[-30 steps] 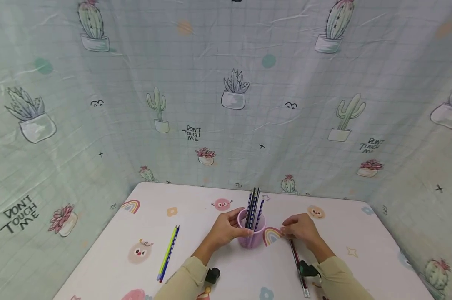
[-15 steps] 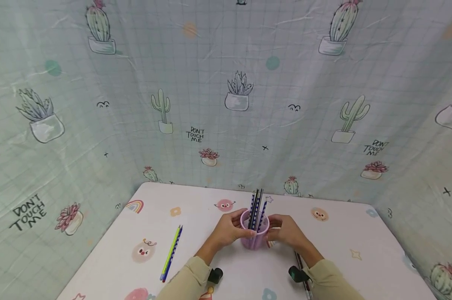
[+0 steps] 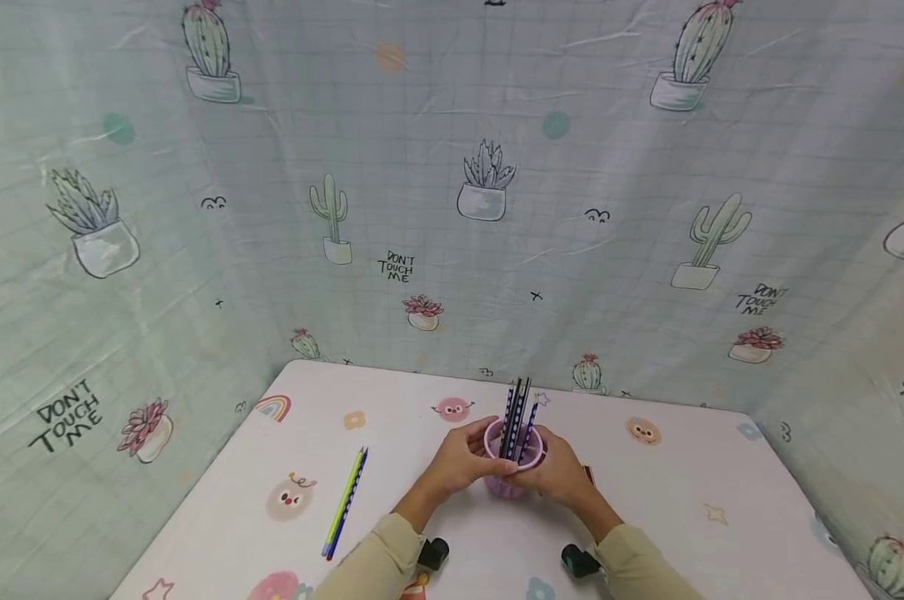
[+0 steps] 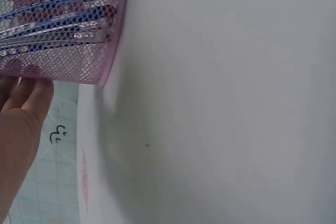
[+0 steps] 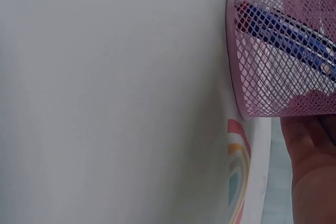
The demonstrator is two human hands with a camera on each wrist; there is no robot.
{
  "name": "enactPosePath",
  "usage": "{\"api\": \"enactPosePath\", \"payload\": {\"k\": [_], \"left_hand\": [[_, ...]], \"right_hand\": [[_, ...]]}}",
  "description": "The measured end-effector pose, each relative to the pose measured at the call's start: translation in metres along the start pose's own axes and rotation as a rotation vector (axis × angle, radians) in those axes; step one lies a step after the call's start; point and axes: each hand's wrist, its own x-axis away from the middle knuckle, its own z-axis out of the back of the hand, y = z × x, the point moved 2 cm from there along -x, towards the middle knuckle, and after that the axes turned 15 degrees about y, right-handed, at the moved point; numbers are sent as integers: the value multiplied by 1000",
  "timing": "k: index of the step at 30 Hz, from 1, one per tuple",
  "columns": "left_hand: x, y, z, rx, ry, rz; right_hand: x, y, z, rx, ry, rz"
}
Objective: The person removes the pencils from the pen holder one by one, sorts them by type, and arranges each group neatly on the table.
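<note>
A pink mesh pencil cup (image 3: 503, 487) stands upright on the table, with several dark and blue dotted pencils (image 3: 515, 417) leaning in it. From the left, my left hand (image 3: 454, 461) grips the cup, its thumb across the near side by the rim. My right hand (image 3: 559, 477) is wrapped around the opposite side. In the left wrist view, fingers (image 4: 39, 100) lie against the mesh cup wall (image 4: 58, 69), and pencil ends show through it. The right wrist view has the cup base at the tabletop and my right hand's fingers (image 5: 299, 137) against its side.
A yellow-green pencil (image 3: 344, 500) and a blue dotted pencil (image 3: 349, 510) lie side by side on the left of the printed white table (image 3: 392, 400). Dark pencils (image 3: 589, 474) lie at right, mostly hidden under my right arm. A cactus-print curtain (image 3: 422, 125) surrounds the table.
My right hand has moved left, from above the dark pencils on the table to the cup's right side. My left hand has kept its hold on the cup.
</note>
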Motion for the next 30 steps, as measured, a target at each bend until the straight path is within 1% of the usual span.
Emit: {"api": "enactPosePath", "payload": {"k": [2,4,7,9,14,16,17,20,22,25,26,30], "left_hand": [[0,0,2,-13,-2,2],[0,1,6,-35,5,-5],[-3,5,11,-82,37,-32],[-6,9,12,-122,91,-51],[-19,25,5,-213,276,-102],[-24,32,-2,-230,313,-120],[-28,34,-6,-241,315,-130],[-38,40,-21,-263,288,-147],[-43,41,-29,-285,273,-157],[-44,40,-31,-327,272,-159],[-43,39,-30,-335,276,-149],[-42,39,-31,-341,279,-135]], "right_hand": [[0,0,-1,9,-7,16],[-1,0,-3,2,-33,31],[-2,-1,-6,-5,-60,44],[-2,-1,-7,-7,-66,35],[-3,-2,-10,-4,-62,24],[-3,-2,-8,3,-59,13],[-3,-2,-5,13,-50,10],[-3,1,4,18,-26,-17],[-3,2,9,12,-16,-27],[-5,5,7,-15,-37,-19],[-5,5,6,-17,-47,-13],[-4,6,5,-17,-60,12]]}}
